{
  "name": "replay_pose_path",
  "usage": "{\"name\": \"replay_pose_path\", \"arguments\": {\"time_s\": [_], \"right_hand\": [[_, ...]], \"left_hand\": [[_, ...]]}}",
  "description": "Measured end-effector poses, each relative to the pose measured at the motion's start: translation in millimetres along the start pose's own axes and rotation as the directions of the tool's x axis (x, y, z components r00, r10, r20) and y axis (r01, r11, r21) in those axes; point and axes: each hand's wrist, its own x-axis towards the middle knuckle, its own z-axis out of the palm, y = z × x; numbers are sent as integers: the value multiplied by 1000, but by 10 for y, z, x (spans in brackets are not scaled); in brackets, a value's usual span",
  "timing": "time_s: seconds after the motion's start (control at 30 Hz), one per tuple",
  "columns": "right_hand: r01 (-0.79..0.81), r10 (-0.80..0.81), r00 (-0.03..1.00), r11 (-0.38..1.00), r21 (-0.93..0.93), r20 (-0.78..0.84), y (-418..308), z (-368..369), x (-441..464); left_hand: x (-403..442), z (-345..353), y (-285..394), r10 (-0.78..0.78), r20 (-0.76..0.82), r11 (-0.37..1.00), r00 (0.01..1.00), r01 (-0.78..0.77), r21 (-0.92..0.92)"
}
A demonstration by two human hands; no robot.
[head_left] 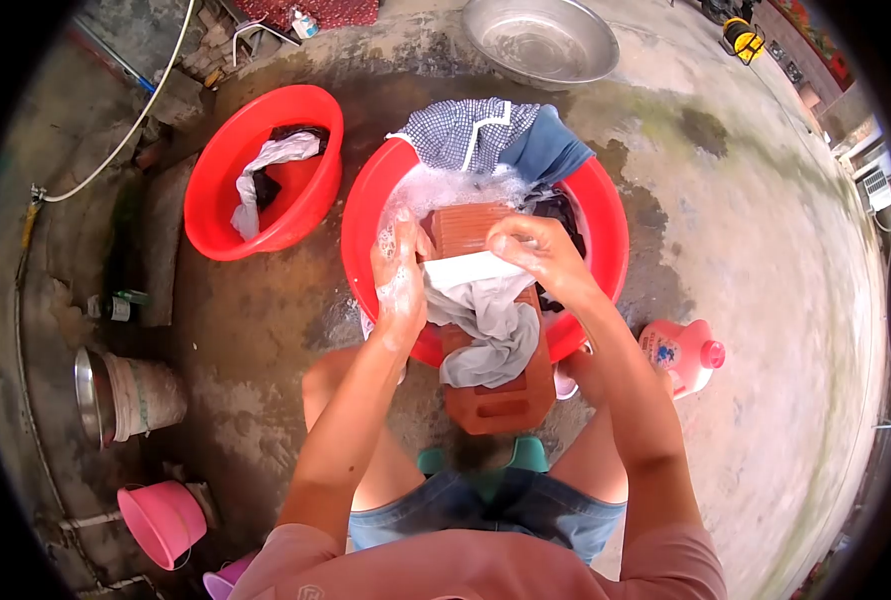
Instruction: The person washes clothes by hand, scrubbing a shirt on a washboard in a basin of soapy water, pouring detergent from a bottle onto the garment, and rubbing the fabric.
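Note:
A light grey garment (490, 325) with a white band hangs between my two hands over a red-brown washboard (505, 398). My left hand (399, 265), wet with suds, grips the left end of the band. At the band's right end, my right hand (533, 248) pinches the cloth between thumb and fingers. The washboard leans in a large red basin (610, 225) with foamy water. Over the basin's far rim lie a blue-and-white checked cloth (455, 132) and a blue cloth (547, 148). Dark cloth shows inside at the right.
A second red basin (200, 205) at the left holds white and dark cloth. A metal basin (540, 42) stands beyond. A pink detergent bottle (677, 355) is at the right. Pink bucket (165, 522) and a wrapped metal pail (143, 396) sit lower left.

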Motion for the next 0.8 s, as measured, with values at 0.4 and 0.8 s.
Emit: {"name": "replay_pose_path", "arguments": {"time_s": [0.4,0.8], "right_hand": [[187,-584,743,650,-736,-327,-140,554,95],[208,-800,589,287,-935,-114,138,881,140]], "left_hand": [[-99,225,-92,-411,223,763,884,468,-447],[180,-83,-594,-200,669,566,716,642,-517]]}}
